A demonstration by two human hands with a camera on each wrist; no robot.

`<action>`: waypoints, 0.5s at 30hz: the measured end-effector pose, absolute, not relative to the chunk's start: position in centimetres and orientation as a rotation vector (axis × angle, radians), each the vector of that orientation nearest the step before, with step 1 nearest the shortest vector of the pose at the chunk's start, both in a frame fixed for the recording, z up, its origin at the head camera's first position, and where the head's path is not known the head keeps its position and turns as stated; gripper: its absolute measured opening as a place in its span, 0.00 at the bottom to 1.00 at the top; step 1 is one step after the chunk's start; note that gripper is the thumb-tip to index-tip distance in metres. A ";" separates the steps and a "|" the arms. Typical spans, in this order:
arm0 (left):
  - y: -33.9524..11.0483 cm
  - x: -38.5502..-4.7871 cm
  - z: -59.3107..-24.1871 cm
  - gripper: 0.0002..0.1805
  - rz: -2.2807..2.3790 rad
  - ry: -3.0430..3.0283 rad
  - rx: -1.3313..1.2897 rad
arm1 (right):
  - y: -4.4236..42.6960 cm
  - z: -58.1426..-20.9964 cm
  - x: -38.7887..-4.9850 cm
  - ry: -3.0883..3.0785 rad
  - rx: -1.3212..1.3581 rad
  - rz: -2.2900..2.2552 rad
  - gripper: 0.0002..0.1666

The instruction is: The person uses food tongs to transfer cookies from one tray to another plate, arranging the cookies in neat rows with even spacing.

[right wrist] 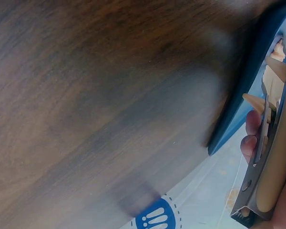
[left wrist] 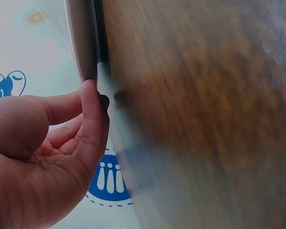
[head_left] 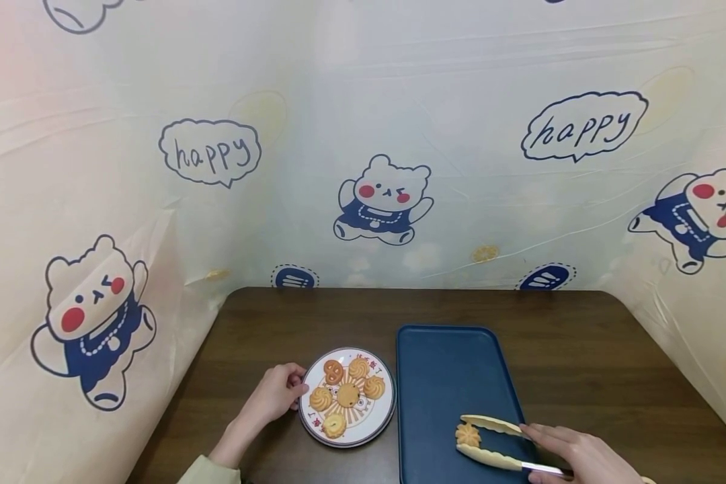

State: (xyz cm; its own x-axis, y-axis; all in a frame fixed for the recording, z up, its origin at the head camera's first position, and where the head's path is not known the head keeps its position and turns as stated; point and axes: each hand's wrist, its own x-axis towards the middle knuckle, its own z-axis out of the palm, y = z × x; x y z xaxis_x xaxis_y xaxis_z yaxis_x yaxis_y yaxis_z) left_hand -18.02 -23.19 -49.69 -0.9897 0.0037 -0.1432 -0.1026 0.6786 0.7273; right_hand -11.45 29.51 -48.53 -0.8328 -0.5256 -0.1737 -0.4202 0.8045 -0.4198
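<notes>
My left hand (head_left: 276, 392) pinches the left rim of a white printed plate (head_left: 372, 425), thumb and fingertips meeting at its edge in the left wrist view. Several biscuits lie on the plate, among them a pretzel-shaped one (head_left: 333, 372) and a swirled one (head_left: 320, 398). My right hand (head_left: 587, 458) holds cream-tipped tongs (head_left: 490, 459) over a blue tray (head_left: 444, 370). Between the tong tips sits a flower-shaped biscuit (head_left: 468, 435); whether it touches the tray I cannot tell. In the right wrist view the tongs' handle (right wrist: 276, 167) lies within the hand.
Plate and tray stand side by side on a dark wooden table (head_left: 569, 349), with a narrow gap between them. A cloth printed with bears and the word "happy" (head_left: 387, 202) hangs behind the table and along both sides.
</notes>
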 end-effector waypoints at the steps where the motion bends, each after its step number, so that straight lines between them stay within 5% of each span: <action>1: -23.2 -18.0 -49.7 0.11 1.204 2.756 -0.079 | 29.5 -48.5 -11.4 2.710 -0.728 -0.534 0.44; 15: -23.1 -17.9 -49.5 0.12 1.208 2.760 -0.078 | 29.3 -48.3 -11.6 2.713 -0.753 -0.524 0.43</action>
State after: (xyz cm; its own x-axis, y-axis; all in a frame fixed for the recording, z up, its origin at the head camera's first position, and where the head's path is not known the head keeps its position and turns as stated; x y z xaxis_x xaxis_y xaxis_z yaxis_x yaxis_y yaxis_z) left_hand -17.86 -23.15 -49.51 -0.9905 0.0036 -0.1372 -0.0983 0.6789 0.7276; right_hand -11.61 29.35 -48.34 -0.8262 -0.5386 -0.1651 -0.4384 0.7988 -0.4119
